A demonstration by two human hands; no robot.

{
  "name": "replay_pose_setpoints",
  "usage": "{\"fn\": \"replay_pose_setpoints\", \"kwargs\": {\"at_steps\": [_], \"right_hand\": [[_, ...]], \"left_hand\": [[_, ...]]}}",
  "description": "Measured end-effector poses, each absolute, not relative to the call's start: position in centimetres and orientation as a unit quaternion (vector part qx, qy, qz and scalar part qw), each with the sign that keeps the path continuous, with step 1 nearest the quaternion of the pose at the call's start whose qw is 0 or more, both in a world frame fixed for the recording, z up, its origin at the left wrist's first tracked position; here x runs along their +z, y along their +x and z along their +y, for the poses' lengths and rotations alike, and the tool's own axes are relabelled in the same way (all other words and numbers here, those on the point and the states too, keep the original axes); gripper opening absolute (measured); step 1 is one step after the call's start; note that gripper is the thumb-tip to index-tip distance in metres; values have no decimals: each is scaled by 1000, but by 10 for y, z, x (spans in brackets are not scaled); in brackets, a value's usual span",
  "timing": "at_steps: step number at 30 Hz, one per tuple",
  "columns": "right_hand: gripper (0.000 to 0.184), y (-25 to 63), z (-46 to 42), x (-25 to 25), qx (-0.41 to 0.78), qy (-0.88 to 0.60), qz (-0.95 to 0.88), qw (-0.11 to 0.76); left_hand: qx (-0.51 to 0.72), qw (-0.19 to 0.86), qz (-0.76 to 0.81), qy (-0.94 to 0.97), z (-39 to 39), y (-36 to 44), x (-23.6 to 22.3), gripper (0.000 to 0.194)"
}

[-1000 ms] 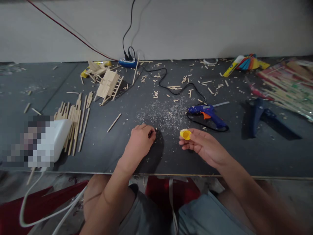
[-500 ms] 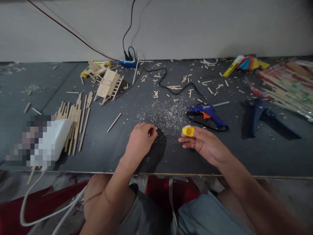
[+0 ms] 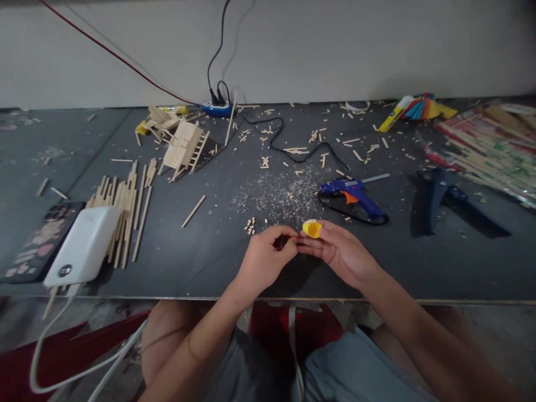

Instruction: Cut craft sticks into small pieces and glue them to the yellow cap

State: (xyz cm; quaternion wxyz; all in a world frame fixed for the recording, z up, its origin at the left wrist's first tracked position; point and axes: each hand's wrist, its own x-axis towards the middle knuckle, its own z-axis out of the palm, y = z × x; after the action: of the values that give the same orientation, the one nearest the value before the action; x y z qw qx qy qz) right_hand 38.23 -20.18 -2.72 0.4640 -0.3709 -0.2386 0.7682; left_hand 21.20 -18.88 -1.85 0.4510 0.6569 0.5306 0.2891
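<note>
My right hand (image 3: pixel 345 251) holds a small yellow cap (image 3: pixel 311 229) between thumb and fingers, its hollow opening facing me and pale stuff along its upper edge. Fingertips pinched together, my left hand (image 3: pixel 272 251) meets the fingers of my right hand just left of the cap. Whatever sits in that pinch is too small to make out. Close by on the left is a little heap of cut stick bits (image 3: pixel 250 225). A blue glue gun (image 3: pixel 354 195) with an orange trigger lies beyond my right hand, a glue stick poking out of its back.
A small wooden stick model (image 3: pixel 182 146) stands back left. Nearer are bundled sticks (image 3: pixel 125 215), a white power bank (image 3: pixel 84 245) and a phone (image 3: pixel 44 240). Dark blue-handled cutters (image 3: pixel 439 201) and a packet of sticks (image 3: pixel 494 151) lie right. A black cord (image 3: pixel 274 139) runs to a blue socket block (image 3: pixel 216 108).
My left hand has moved right from the heap of stick bits, uncovering it, to meet my right hand. The cap has shifted slightly left and down.
</note>
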Motion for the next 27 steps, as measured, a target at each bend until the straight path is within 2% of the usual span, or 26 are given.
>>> {"fn": "replay_pose_setpoints", "kwargs": {"at_steps": [17,27], "right_hand": [[16,385,-203,-23,752,-373,-246,485],[11,383,-204,-23,740,-382,-229,504]], "left_hand": [[326,435,539,643,-190,212,-20,8],[321,422,529,663,-190,214,-16,12]]}}
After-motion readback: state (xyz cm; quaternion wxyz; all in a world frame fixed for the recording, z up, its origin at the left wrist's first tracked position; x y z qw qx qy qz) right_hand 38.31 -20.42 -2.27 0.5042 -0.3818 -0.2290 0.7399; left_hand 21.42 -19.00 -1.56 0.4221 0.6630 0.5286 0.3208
